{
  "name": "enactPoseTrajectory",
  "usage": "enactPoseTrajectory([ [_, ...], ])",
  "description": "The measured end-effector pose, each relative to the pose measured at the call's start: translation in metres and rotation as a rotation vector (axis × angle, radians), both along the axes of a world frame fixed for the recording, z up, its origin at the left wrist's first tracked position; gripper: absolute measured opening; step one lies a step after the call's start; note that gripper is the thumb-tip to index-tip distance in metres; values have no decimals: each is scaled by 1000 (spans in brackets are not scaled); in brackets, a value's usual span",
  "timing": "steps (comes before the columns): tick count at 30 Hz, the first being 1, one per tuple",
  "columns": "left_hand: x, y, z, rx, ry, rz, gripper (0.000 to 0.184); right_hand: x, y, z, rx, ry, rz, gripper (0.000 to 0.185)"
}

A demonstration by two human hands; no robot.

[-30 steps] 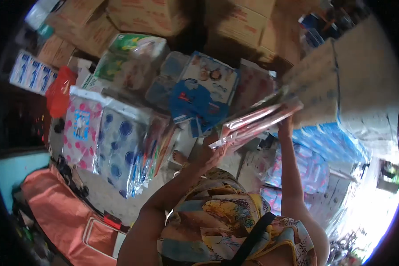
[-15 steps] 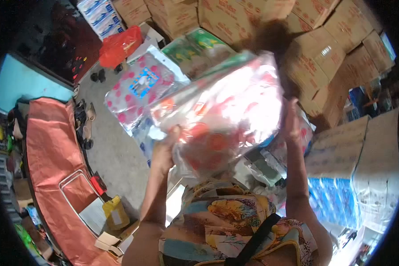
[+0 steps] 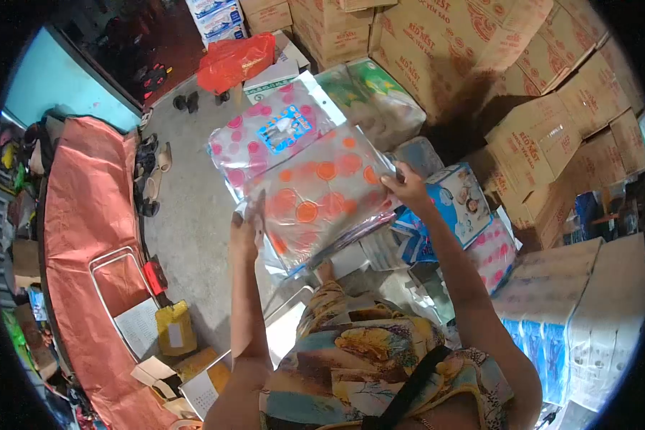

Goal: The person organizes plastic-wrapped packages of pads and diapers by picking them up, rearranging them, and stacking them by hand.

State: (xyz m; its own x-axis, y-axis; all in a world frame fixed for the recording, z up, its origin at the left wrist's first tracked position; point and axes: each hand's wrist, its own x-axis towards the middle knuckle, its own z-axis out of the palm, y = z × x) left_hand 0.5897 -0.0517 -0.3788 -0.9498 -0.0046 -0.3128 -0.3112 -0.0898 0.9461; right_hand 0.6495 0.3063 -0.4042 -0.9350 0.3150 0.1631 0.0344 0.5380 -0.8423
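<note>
A flat clear plastic packet with orange and red dots (image 3: pixel 315 197) lies across the front part of a pink-dotted packet (image 3: pixel 247 147) that bears a blue label. My left hand (image 3: pixel 244 235) grips the dotted packet at its left edge, the fingers partly hidden. At the right edge my right hand (image 3: pixel 407 188) pinches it between thumb and fingers. Further packet edges show below its front side, and how many lie there I cannot tell. Right of my right hand is a blue package with a baby picture (image 3: pixel 469 204).
Stacked cardboard cartons (image 3: pixel 437 50) fill the back and right. A green-and-clear wrapped pack (image 3: pixel 380 100) stands behind the packets, near a red plastic bag (image 3: pixel 236 63). Orange sheeting (image 3: pixel 86 265) runs along the left, with shoes (image 3: pixel 150 172) beside it. A yellow container (image 3: pixel 175 330) stands front left.
The orange-dotted packet, raised and blurred before, is now lowered flat over the pink-dotted one. My right hand has moved left and down with its fingers closing on the edge.
</note>
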Motion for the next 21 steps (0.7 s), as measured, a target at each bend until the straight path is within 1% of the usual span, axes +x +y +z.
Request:
enactPoseTrajectory([
  [1,3,-1,2,2,-3,0,53,2,0,2,-68,-43,26,48],
  [2,8,-2,6,-39,68,32,59,4,0,3,-138,-89,47,49],
  [3,14,-3,7,-80,138,61,66,8,1,4,-137,-96,39,49],
  [4,17,-6,1,-77,134,53,66,11,-2,17,-66,-117,-5,51],
  [5,16,-13,-9,-69,24,110,68,11,-4,25,5,-135,-50,53],
  [6,13,-18,-20,-62,-85,166,71,8,-6,26,6,-136,-58,53],
  [7,9,-17,-25,36,-133,126,73,3,-9,30,175,-13,-96,55],
  [8,7,-17,-31,35,-138,117,73,-1,-13,33,344,106,-132,57],
  [9,6,-15,-37,157,-106,44,72,-5,-17,37,344,98,-139,57],
  [10,6,-12,-37,279,-72,-27,71,-9,-26,54,391,73,-123,58],
  [11,4,-9,-38,278,-75,-33,71,-13,-35,67,439,51,-107,60],
  [12,2,-7,-39,370,-94,-69,70,-16,-45,71,440,49,-113,60],
  [13,1,-3,-34,461,-112,-103,69,-18,-55,74,549,-86,-125,62],
  [14,2,1,-29,463,-113,-105,69,-20,-63,76,658,-222,-135,65],
  [15,6,5,-25,461,-115,-95,68,-21,-66,78,584,-264,-33,67],
  [16,8,10,-19,457,-117,-84,67,-21,-71,73,583,-265,-33,67],
  [17,8,12,-28,557,-67,-83,66,-18,-78,62,638,-348,-16,67],
  [18,7,12,-36,553,-69,-82,66,-17,-83,53,692,-433,1,67],
  [20,4,9,-53,674,-181,-115,65,-16,-82,41,635,-410,6,69],
  [21,1,5,-62,669,-185,-122,65,-16,-80,36,617,-380,6,69],
])
